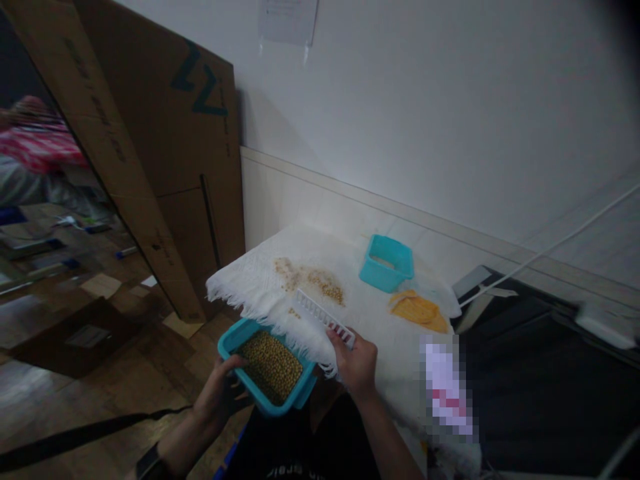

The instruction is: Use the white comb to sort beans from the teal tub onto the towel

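My left hand [223, 393] grips the near-left rim of a teal plastic tub [225, 343], thumb over the edge. Dry yellowish beans [273, 363] fill much of this tub, which is held just below the fringed edge of a white cloth [360, 320]. Between the thumb and fingers of my right hand [357, 363] is a white slotted plastic strip [320, 313], low over the cloth. Beyond the strip lie scattered beans [325, 285] with finer pale bits, and a few more beans sit close to its left end.
A second teal tub [383, 273] stands at the back of the cloth-covered table. Right of it lies a crumpled orange-yellow cloth [419, 310]. Tall cardboard [180, 133] rises at the left, a white wall [425, 120] behind. Black material [540, 373] is at the right; another person [40, 147] is far left.
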Available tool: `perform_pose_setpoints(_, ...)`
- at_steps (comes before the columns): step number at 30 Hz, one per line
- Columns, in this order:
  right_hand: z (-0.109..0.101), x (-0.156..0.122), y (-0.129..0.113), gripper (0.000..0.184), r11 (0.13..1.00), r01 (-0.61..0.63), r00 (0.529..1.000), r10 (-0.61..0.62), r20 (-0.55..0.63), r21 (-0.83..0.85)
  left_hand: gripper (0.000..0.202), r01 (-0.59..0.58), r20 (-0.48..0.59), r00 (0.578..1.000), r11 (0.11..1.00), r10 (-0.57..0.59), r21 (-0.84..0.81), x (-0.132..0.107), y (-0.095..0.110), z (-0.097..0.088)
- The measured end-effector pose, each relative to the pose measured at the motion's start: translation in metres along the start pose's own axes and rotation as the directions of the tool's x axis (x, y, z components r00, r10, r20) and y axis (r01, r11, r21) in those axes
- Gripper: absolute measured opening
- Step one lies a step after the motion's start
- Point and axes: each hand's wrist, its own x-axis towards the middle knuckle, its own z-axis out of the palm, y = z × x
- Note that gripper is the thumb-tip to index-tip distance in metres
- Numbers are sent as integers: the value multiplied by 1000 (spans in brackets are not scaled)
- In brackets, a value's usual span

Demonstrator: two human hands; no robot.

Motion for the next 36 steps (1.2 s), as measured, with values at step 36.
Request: perform_pose_setpoints(36, 0, 16, 12, 63, 998, -14, 998, 10, -61, -68, 61, -2, -2, 1000, 1000, 2, -3, -4, 7, 2)
